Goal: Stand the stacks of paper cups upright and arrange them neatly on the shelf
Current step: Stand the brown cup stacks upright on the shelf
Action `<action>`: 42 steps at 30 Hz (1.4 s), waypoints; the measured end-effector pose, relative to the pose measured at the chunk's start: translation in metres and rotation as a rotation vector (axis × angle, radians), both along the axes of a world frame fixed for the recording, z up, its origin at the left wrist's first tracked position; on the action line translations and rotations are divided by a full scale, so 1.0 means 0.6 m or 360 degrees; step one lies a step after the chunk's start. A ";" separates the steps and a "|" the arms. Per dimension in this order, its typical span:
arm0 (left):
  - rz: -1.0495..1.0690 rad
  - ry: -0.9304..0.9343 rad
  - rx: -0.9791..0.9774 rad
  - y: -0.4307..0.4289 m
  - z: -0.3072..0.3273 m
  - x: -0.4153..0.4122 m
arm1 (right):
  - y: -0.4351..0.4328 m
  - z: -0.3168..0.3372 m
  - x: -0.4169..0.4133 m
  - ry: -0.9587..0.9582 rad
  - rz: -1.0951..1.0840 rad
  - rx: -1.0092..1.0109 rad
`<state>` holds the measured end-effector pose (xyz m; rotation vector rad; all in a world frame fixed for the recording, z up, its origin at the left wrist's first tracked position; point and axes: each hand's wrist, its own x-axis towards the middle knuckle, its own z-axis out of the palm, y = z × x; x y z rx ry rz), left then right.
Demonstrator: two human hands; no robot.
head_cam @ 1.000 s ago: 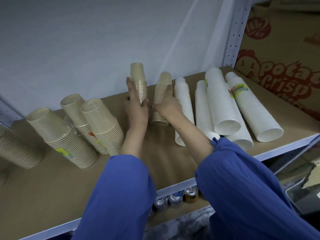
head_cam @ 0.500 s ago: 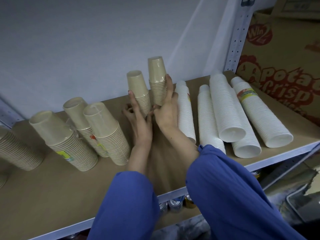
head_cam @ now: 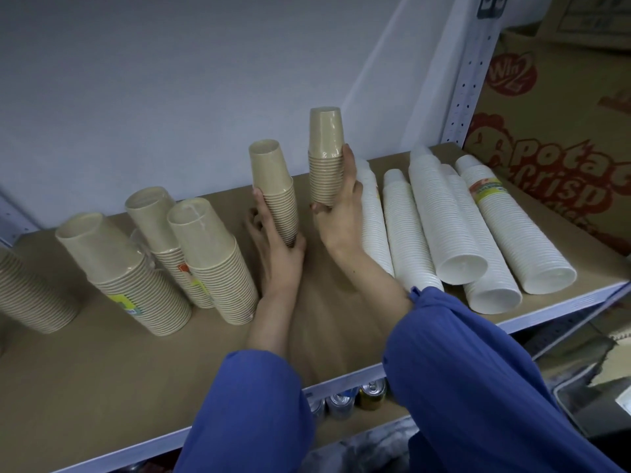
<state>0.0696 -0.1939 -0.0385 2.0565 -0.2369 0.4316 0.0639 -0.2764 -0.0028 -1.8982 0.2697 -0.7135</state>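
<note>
Over the last second both short stacks of ribbed tan paper cups have been brought from a lean to nearly vertical: the left hand (head_cam: 278,244) has its fingers wrapped round one stack (head_cam: 275,189) on the brown shelf board (head_cam: 102,370), while the right hand (head_cam: 336,213) grips the other (head_cam: 326,155), lifted slightly. Two more stacks thus near completion; the long white paper-cup stacks (head_cam: 447,220) to the right lie flat.

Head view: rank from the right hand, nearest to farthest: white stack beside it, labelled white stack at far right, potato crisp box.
1. White stack beside it: lying down, against the right hand, on its right.
2. Labelled white stack: lying at the shelf's right end.
3. Potato crisp box: past the upright, far right.
</note>
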 end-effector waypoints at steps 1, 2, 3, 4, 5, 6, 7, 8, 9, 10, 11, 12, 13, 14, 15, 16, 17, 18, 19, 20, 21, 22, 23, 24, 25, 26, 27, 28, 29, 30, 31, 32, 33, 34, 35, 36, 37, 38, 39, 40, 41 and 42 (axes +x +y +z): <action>-0.0006 0.0011 -0.0002 0.000 0.001 -0.001 | -0.005 0.002 -0.002 -0.0005 0.0003 -0.0010; -0.0011 0.0019 -0.0004 0.001 0.001 -0.001 | -0.010 0.004 -0.004 0.0002 0.0001 -0.0027; -0.0014 0.0022 -0.0004 0.001 0.000 -0.002 | -0.013 0.006 -0.006 0.0017 -0.0007 -0.0044; -0.0018 0.0018 -0.0001 0.001 0.000 -0.002 | -0.016 0.008 -0.007 0.0032 -0.0024 -0.0053; -0.0022 0.0010 0.0001 0.002 -0.001 -0.003 | -0.017 0.010 -0.009 0.0043 -0.0048 -0.0056; -0.0027 0.0004 0.0000 0.002 -0.002 -0.003 | -0.018 0.012 -0.009 0.0047 -0.0080 -0.0057; -0.0031 0.0000 0.0001 0.002 -0.002 -0.004 | -0.018 0.014 -0.009 0.0050 -0.0116 -0.0055; -0.0033 -0.0003 0.0005 0.003 -0.002 -0.004 | -0.017 0.015 -0.007 0.0058 -0.0154 -0.0047; -0.0034 -0.0004 0.0012 0.003 -0.002 -0.005 | -0.016 0.016 -0.006 0.0071 -0.0187 -0.0035; -0.0033 -0.0002 0.0018 0.003 -0.002 -0.005 | -0.014 0.016 -0.003 0.0078 -0.0210 -0.0024; -0.0033 0.0006 0.0023 0.003 -0.002 -0.005 | -0.012 0.015 -0.002 0.0073 -0.0216 -0.0020; -0.0033 0.0014 0.0026 0.003 -0.002 -0.005 | -0.009 0.011 -0.001 0.0059 -0.0209 -0.0023; -0.0032 0.0020 0.0029 0.003 -0.002 -0.006 | -0.006 0.007 -0.001 0.0046 -0.0187 -0.0032; -0.0031 0.0022 0.0030 0.002 -0.003 -0.006 | -0.001 0.000 -0.002 0.0036 -0.0158 -0.0041; -0.0034 0.0019 0.0030 0.003 -0.003 -0.006 | 0.003 -0.008 -0.003 0.0029 -0.0127 -0.0044; -0.0036 0.0012 0.0031 0.003 -0.003 -0.006 | 0.007 -0.016 -0.004 0.0017 -0.0101 -0.0041; -0.0032 0.0005 0.0034 0.003 -0.004 -0.005 | 0.011 -0.025 -0.004 0.0000 -0.0087 -0.0034; -0.0025 -0.0001 0.0038 0.003 -0.004 -0.004 | 0.013 -0.033 -0.003 -0.0024 -0.0084 -0.0029; -0.0020 -0.0008 0.0041 0.003 -0.005 -0.003 | 0.015 -0.039 -0.002 -0.0047 -0.0083 -0.0029; -0.0019 -0.0027 0.0043 0.003 -0.006 -0.002 | 0.016 -0.044 0.000 -0.0062 -0.0079 -0.0034; -0.0020 -0.0059 0.0046 0.003 -0.007 0.000 | 0.016 -0.047 0.001 -0.0068 -0.0070 -0.0042; -0.0019 -0.0092 0.0049 0.002 -0.009 0.001 | 0.016 -0.050 0.002 -0.0069 -0.0059 -0.0048; -0.0016 -0.0116 0.0052 0.002 -0.011 0.003 | 0.016 -0.052 0.003 -0.0067 -0.0047 -0.0057; -0.0015 -0.0130 0.0054 0.002 -0.012 0.004 | 0.016 -0.054 0.003 -0.0069 -0.0037 -0.0069; -0.0015 -0.0135 0.0056 0.002 -0.012 0.005 | 0.016 -0.056 0.004 -0.0076 -0.0029 -0.0084; -0.0016 -0.0133 0.0056 0.001 -0.012 0.006 | 0.015 -0.057 0.005 -0.0086 -0.0023 -0.0098; -0.0014 -0.0127 0.0056 0.002 -0.012 0.006 | 0.015 -0.058 0.006 -0.0094 -0.0020 -0.0107; -0.0010 -0.0122 0.0062 0.002 -0.012 0.006 | 0.014 -0.059 0.007 -0.0099 -0.0018 -0.0112; -0.0006 -0.0116 0.0072 0.002 -0.012 0.007 | 0.013 -0.060 0.007 -0.0102 -0.0015 -0.0116; -0.0005 -0.0113 0.0082 0.003 -0.013 0.007 | 0.011 -0.061 0.007 -0.0105 -0.0014 -0.0124; -0.0006 -0.0114 0.0091 0.003 -0.013 0.008 | 0.009 -0.062 0.007 -0.0109 -0.0010 -0.0136; -0.0003 -0.0116 0.0104 0.003 -0.013 0.010 | 0.007 -0.064 0.007 -0.0111 0.0002 -0.0150; 0.0003 -0.0116 0.0120 0.003 -0.013 0.010 | 0.006 -0.066 0.007 -0.0103 0.0016 -0.0162; 0.0010 -0.0111 0.0136 0.002 -0.013 0.010 | 0.004 -0.068 0.006 -0.0088 0.0031 -0.0169; 0.0011 -0.0106 0.0145 0.002 -0.012 0.010 | 0.002 -0.070 0.006 -0.0074 0.0046 -0.0170; 0.0009 -0.0100 0.0147 0.002 -0.011 0.010 | 0.001 -0.071 0.006 -0.0065 0.0063 -0.0170; 0.0005 -0.0092 0.0148 0.002 -0.011 0.010 | 0.001 -0.072 0.006 -0.0059 0.0076 -0.0174; 0.0002 -0.0081 0.0149 0.002 -0.010 0.009 | 0.000 -0.072 0.006 -0.0052 0.0082 -0.0181; 0.0000 -0.0070 0.0147 0.002 -0.010 0.009 | 0.000 -0.072 0.006 -0.0046 0.0086 -0.0186; -0.0001 -0.0060 0.0144 0.002 -0.010 0.009 | -0.001 -0.072 0.006 -0.0044 0.0087 -0.0186; -0.0001 -0.0051 0.0143 0.002 -0.010 0.009 | -0.001 -0.071 0.005 -0.0044 0.0087 -0.0187; 0.0002 -0.0044 0.0149 0.001 -0.010 0.009 | -0.001 -0.071 0.004 -0.0043 0.0088 -0.0187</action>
